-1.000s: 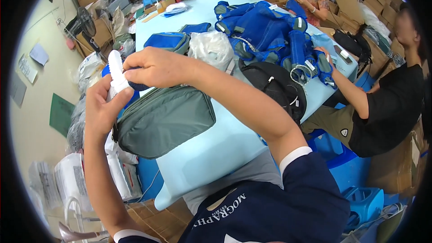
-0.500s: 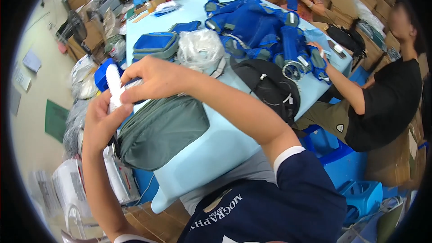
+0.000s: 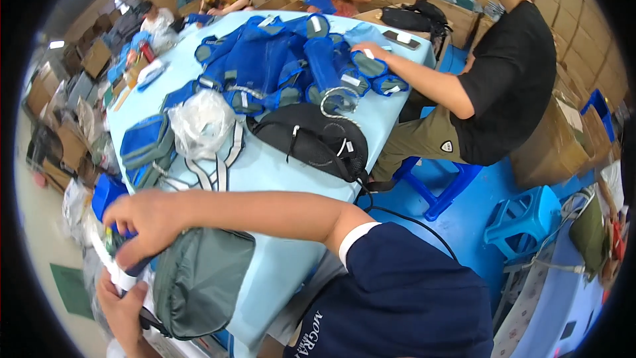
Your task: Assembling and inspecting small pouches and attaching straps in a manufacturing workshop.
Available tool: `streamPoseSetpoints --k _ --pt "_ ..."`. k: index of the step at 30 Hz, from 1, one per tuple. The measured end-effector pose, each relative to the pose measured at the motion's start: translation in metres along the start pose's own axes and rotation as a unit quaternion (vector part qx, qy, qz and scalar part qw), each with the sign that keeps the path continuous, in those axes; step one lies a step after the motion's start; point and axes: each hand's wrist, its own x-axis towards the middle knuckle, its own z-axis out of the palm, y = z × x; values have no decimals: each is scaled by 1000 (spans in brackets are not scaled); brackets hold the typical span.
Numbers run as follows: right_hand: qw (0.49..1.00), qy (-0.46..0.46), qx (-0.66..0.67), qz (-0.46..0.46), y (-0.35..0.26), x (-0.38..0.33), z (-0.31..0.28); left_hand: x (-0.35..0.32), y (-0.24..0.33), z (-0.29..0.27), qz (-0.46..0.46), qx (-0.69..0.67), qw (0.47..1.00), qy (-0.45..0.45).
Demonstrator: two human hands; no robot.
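A white webbing strap (image 3: 105,256) with a dark strip beside it is at my hands, at the lower left. My left hand (image 3: 122,308) pinches its lower part between thumb and fingers. Just above, my right hand (image 3: 154,220) reaches over with thumb and bent fingers apart, the thumb close to the strap. Beside my hands a grey-green zipped bag (image 3: 205,282) lies on the table's near left edge; a black strap (image 3: 151,321) hangs at its side. The far ends of the white strap are hard to make out.
Blue mesh and green pieces (image 3: 265,59) are heaped on the light-blue table (image 3: 285,225). Nearer are a blue-green bag (image 3: 144,139), a clear plastic bag (image 3: 202,122) and a black bag (image 3: 311,139). A co-worker in black (image 3: 510,79) sits right; blue stools (image 3: 523,219) stand behind.
The view has swung right, so the table sits further left. My right hand has loosened from the white strap, its thumb and fingers parting; my left hand still grips it.
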Motion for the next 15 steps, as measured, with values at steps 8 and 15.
streamPoseSetpoints --k 8,15 --pt "998 -33 6 53 64 -32 2 -113 5 -118 -83 111 981 139" --pt "954 -194 -99 208 105 -74 18 -247 -3 -105 -98 -38 937 334"
